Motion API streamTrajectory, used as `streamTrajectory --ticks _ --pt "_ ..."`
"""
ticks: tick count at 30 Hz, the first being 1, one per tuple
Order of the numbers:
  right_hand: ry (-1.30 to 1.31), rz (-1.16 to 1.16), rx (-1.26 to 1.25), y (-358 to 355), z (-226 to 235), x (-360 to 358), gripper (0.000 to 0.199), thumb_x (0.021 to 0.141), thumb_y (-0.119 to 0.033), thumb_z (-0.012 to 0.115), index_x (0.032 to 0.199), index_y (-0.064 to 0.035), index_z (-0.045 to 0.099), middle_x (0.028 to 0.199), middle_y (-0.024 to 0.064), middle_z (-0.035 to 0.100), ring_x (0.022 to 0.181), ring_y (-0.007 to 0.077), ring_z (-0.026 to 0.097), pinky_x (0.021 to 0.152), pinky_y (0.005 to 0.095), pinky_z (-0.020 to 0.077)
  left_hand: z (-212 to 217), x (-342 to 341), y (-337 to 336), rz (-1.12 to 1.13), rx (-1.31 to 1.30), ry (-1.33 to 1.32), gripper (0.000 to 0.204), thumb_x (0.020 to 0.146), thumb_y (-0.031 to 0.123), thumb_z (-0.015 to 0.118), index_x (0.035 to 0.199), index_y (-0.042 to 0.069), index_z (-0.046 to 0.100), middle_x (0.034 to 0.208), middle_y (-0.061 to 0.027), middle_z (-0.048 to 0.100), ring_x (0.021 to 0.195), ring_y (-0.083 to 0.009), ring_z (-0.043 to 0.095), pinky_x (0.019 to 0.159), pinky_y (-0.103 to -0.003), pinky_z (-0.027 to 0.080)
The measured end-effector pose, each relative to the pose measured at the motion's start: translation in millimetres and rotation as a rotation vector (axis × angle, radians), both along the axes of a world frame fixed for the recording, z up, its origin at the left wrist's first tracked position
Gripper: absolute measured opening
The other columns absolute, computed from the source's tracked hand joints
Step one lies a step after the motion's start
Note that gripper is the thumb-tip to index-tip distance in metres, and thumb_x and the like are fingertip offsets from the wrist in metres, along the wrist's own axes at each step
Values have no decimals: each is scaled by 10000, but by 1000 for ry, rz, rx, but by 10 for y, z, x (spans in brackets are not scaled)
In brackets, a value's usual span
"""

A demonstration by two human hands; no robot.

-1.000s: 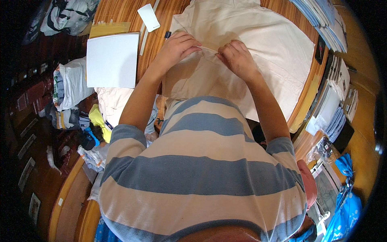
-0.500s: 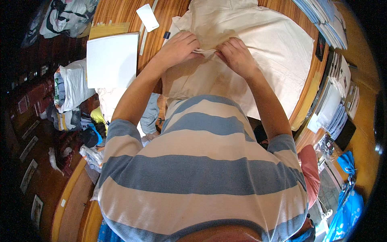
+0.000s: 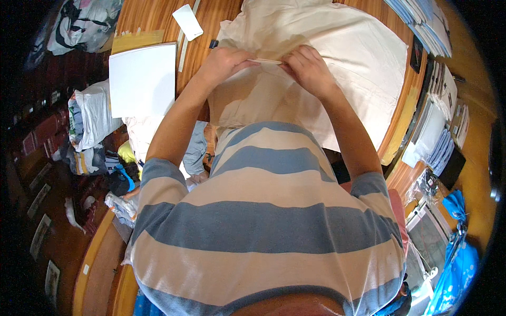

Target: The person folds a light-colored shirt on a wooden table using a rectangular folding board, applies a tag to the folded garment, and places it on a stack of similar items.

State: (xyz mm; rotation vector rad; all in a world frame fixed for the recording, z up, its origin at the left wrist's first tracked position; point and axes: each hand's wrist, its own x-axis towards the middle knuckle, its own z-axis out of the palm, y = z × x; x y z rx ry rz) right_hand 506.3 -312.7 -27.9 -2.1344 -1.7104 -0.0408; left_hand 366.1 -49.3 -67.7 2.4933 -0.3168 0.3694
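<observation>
A cream cloth garment (image 3: 363,68) lies spread over the wooden table in front of me, with soft wrinkles across it. My left hand (image 3: 226,63) is closed on a narrow folded edge of the cloth, its fingertips pinching the left end. A short way to the right, my right hand (image 3: 311,71) pinches the other end of that same edge. The thin strip between them is slightly raised and held fairly straight. My hands' shadows fall on the cloth around the strip.
A large white sheet (image 3: 142,81) and a small white rectangular item (image 3: 188,22) lie on the wooden table (image 3: 153,15) at left, near a small dark object (image 3: 213,43). Folded light-blue clothes (image 3: 419,26) are stacked far right. Bagged clothes (image 3: 95,116) sit beyond the left edge.
Both hands still hold the folded edge. My left hand has turned a little, and the strip between the hands looks straighter and flatter. The whole view has shifted slightly.
</observation>
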Motion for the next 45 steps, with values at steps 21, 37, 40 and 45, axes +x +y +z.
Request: streamTrajectory --ticks 21,37,40,45 --pt "-41 -46 90 -16 8 -33 185 932 -259 761 1003 -108 680 957 41 677 1005 268 640 954 414 512 33 -47 -88 174 -745 296 183 791 34 871 963 73 824 1121 -104 781 1093 -219 729 915 -332 578" --pt "319 -728 1 -1652 -104 -1222 214 976 -218 759 1064 -28 716 867 165 714 826 383 694 793 467 548 26 -1502 -376 311 -437 245 136 896 101 828 983 32 747 889 -123 720 807 -246 675 711 -364 528" --pt "1239 -1261 -125 -2675 -41 -2135 351 1043 -367 692 998 -20 727 794 61 698 736 149 638 685 345 532 -403 -2926 -797 566 -699 632 163 931 104 801 1039 24 709 937 -47 736 760 -125 668 604 -280 493" --pt "1234 -1608 896 -4014 -585 -2022 414 1004 -331 754 1301 -68 635 1172 6 687 1046 109 621 950 329 505 -874 -2699 -955 614 -675 442 384 930 250 829 1214 47 669 1097 -63 745 891 -157 721 677 -310 545"
